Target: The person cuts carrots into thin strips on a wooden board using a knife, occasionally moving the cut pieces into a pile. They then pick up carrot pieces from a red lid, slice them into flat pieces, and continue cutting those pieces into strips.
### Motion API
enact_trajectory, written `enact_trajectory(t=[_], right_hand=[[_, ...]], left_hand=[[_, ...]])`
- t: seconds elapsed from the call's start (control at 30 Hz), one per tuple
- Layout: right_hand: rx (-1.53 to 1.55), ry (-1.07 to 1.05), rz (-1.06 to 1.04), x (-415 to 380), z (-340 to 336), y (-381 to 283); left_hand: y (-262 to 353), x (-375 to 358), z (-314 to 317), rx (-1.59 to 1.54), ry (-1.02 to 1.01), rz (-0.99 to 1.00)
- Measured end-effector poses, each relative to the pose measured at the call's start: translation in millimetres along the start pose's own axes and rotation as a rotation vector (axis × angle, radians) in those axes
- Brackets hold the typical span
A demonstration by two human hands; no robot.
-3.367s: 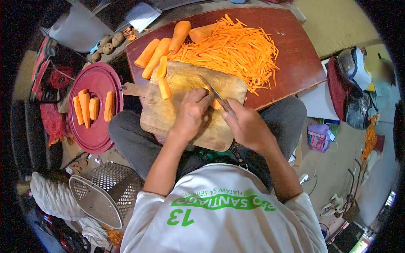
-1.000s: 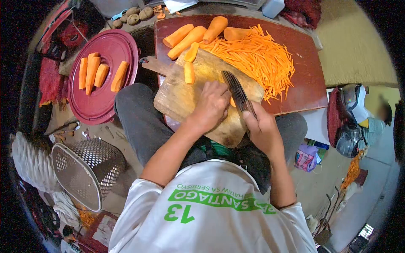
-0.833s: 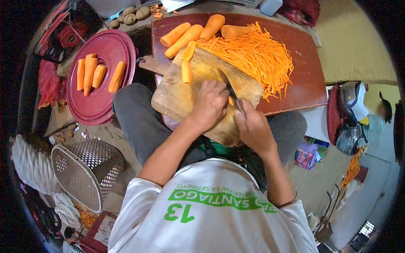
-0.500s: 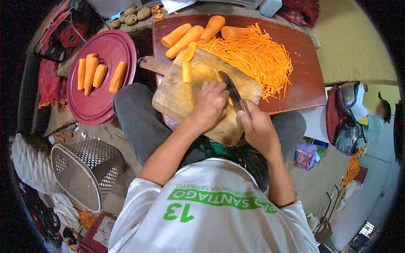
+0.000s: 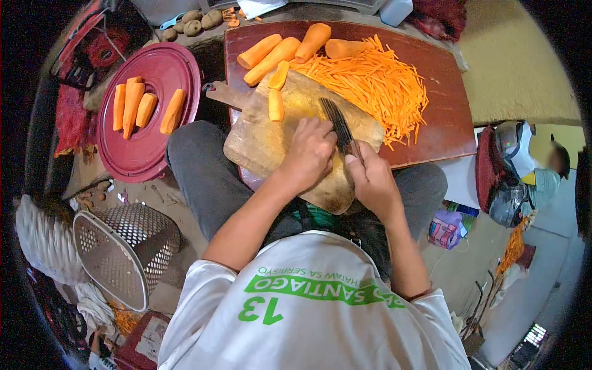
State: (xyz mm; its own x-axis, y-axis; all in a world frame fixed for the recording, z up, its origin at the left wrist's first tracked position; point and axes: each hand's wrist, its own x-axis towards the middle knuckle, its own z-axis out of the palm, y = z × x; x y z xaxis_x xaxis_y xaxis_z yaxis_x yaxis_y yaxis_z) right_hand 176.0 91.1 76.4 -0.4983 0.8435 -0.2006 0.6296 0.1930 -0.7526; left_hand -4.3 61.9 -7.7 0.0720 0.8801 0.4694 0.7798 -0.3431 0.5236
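On the wooden cutting board (image 5: pixel 262 145), my left hand (image 5: pixel 310 151) is closed, fingers curled down over a piece of carrot that they almost wholly hide. My right hand (image 5: pixel 373 182) grips the handle of a knife (image 5: pixel 337 123). The dark blade lies right beside my left fingertips, pointing away from me. Two cut carrot pieces (image 5: pixel 275 105) rest near the board's handle. Behind the board, a heap of carrot strips (image 5: pixel 388 92) spreads over the red table (image 5: pixel 441 126). Several peeled carrots (image 5: pixel 313 42) lie along its far side.
At left, a round red lid (image 5: pixel 157 71) carries several peeled carrots (image 5: pixel 131 108). Below it, a perforated basket (image 5: pixel 145 231) lies tipped on the floor. Brown potatoes (image 5: pixel 192 28) sit at the back. Bags and a helmet (image 5: pixel 509 139) are piled at right.
The knife has turned slightly, its blade now showing more of its flat side. My right hand has shifted a little. My left hand stays nearly in place.
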Motion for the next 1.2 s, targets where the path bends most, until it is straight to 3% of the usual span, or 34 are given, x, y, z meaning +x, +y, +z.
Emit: enact_trajectory(t=[0.23,0.37,0.63,0.83,1.03,1.2], right_hand=[[0.017,0.139,-0.213,23,7,14],[0.215,0.085,-0.027,12,-13,4],[0.238,0.009,-0.012,6,-8,15],[0.198,0.008,-0.006,-1,-3,21],[0.25,0.089,-0.047,-3,0,24],[0.262,0.066,0.032,-8,-13,15]], left_hand=[[-3,0,-5,0.001,0.004,0.029],[-9,-4,-11,-0.059,0.077,-0.044],[-8,4,-2,0.001,0.129,0.019],[-6,1,-3,0.026,0.062,-0.04],[-8,1,-2,0.07,0.021,0.036],[-9,0,-9,0.083,-0.072,-0.023]])
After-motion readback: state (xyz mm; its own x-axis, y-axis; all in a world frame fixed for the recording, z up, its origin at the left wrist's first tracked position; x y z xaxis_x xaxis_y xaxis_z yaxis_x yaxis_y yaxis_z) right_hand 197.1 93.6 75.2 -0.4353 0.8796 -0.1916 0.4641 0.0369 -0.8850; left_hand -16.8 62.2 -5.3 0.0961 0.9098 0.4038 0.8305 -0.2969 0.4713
